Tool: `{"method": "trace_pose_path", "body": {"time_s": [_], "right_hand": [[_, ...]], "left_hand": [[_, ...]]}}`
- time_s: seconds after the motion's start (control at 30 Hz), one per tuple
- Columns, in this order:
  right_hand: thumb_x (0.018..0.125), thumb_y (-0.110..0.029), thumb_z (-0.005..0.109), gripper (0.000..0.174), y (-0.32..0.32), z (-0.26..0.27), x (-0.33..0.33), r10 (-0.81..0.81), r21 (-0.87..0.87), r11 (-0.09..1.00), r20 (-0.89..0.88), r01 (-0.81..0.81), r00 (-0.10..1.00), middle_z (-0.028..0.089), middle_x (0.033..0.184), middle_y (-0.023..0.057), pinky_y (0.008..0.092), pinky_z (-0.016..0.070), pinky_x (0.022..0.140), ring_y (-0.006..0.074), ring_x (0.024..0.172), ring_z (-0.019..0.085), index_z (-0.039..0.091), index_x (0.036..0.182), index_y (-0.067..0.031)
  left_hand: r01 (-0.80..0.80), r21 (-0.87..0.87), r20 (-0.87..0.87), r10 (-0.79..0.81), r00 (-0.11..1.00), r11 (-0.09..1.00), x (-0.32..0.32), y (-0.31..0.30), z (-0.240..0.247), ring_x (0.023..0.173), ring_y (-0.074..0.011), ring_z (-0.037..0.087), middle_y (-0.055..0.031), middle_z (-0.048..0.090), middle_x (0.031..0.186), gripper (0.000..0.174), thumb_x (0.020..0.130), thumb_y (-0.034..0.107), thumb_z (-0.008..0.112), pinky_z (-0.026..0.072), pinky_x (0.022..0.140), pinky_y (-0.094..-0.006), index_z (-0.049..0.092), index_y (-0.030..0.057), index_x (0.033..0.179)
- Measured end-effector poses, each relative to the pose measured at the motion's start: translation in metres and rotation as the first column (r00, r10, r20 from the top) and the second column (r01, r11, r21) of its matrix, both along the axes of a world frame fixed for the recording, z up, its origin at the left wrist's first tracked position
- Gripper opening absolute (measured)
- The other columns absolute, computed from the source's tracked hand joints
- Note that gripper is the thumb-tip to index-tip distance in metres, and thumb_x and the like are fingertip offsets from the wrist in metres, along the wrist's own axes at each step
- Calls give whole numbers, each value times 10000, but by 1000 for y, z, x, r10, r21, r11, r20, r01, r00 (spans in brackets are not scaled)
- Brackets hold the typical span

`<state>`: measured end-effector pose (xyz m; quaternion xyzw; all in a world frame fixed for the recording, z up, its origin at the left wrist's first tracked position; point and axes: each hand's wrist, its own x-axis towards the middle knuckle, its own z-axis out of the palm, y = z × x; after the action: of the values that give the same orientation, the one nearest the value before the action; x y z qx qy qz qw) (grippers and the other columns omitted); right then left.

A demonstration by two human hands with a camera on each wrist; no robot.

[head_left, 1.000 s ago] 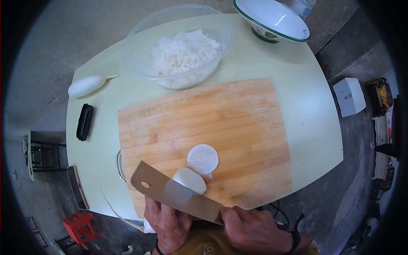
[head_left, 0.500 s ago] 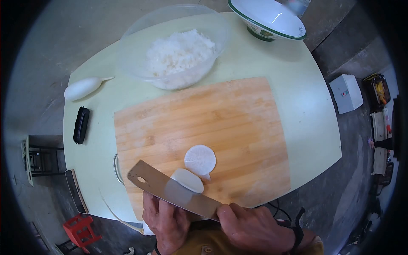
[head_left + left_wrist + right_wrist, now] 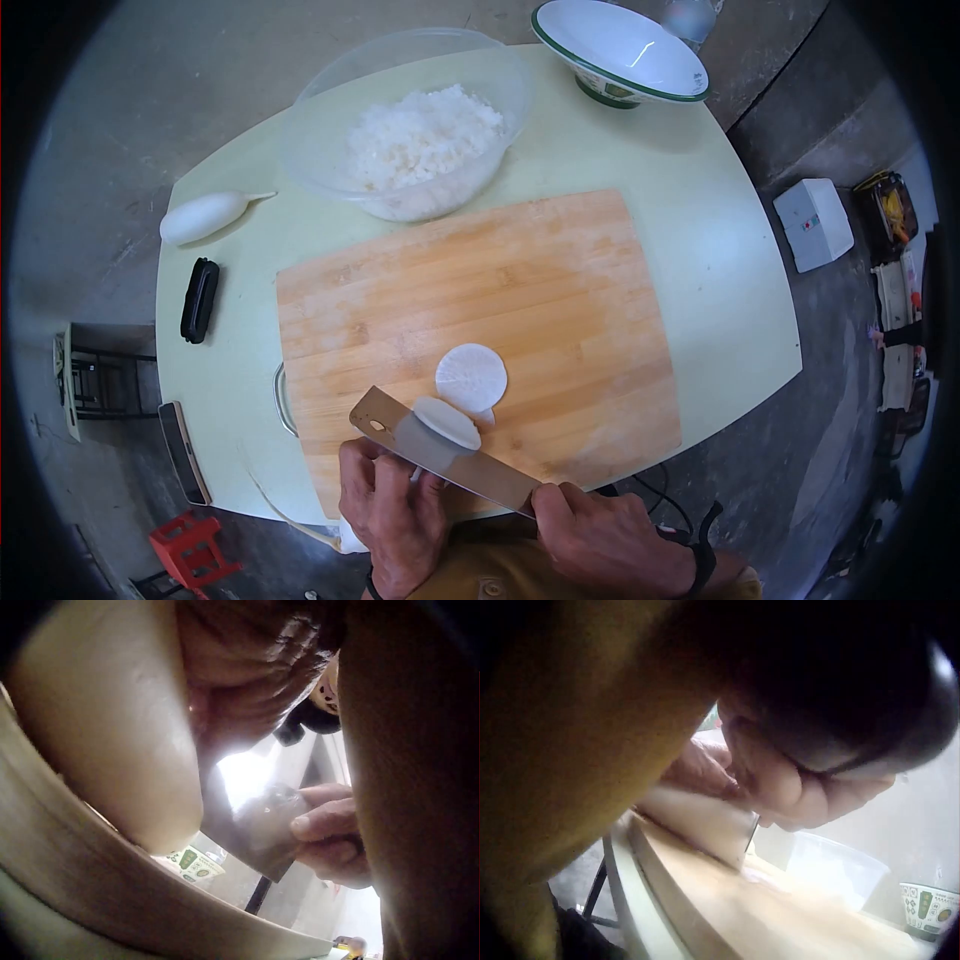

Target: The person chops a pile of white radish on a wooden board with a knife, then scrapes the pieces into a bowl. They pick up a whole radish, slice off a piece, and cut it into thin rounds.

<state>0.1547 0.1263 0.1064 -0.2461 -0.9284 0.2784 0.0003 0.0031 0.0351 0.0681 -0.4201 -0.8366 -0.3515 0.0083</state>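
A wooden cutting board [image 3: 480, 300] with straight pale grain lies on the smooth, light green surface [image 3: 720, 300], bearing a thin, round white slice [image 3: 471, 378] beside the oval cut face of a white radish [image 3: 447, 424] behind a broad, flat metal cleaver [image 3: 440, 460]. The right hand [image 3: 615, 540] curls its fingers round the cleaver's near end, while the left hand [image 3: 395, 515] bends its fingers down over the radish close behind the blade. Beyond the board, a translucent plastic bowl [image 3: 330, 150] holds clumped white rice [image 3: 425, 138].

Head cam high, facing dn; wrist cams close; shared: board [image 3: 500, 300].
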Motion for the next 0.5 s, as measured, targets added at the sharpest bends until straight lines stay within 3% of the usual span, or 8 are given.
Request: {"method": "trace_pose_path", "body": {"time_s": [0.13,0.2,0.33,0.43,0.5], "right_hand": [[821,-49,514,60,4,0,-4,25,10,1000,-32,-24,999,574,685,141,371,470,433,298,556,619,461,836,-26],[784,-81,581,177,8,-2,-10,107,-53,993,44,-105,993,604,717,150,395,479,411,320,546,631,440,872,-21],[783,-82,587,182,17,-5,-26,183,-107,980,132,-170,974,601,695,136,399,477,409,317,545,635,445,876,-17],[780,-76,591,201,13,-22,-26,104,-70,992,11,-103,995,595,663,133,401,471,414,309,521,628,439,893,-9],[793,-44,574,190,16,-44,-35,178,89,984,-364,-156,914,578,585,171,436,466,431,342,527,622,428,899,13]], "left_hand": [[3,-38,-3,-3,1000,999,-2,-1,2,766,-345,566,-179,534,887,316,618,-20,734,451,589,-405,592,33,896],[18,-26,-22,-19,1000,999,0,-3,-1,776,-341,572,-180,543,902,312,627,-5,746,457,594,-403,595,33,897],[6,-22,-32,-7,999,1000,1,-3,-2,805,-338,590,-183,563,938,300,664,51,777,472,611,-401,609,35,912],[26,1,-73,-26,997,1000,3,-3,-4,794,-340,595,-183,564,939,297,679,88,790,475,616,-402,620,41,918],[22,16,-68,-21,997,1000,2,-4,-7,790,-341,597,-182,564,940,294,681,93,791,478,611,-402,624,46,918]]}}
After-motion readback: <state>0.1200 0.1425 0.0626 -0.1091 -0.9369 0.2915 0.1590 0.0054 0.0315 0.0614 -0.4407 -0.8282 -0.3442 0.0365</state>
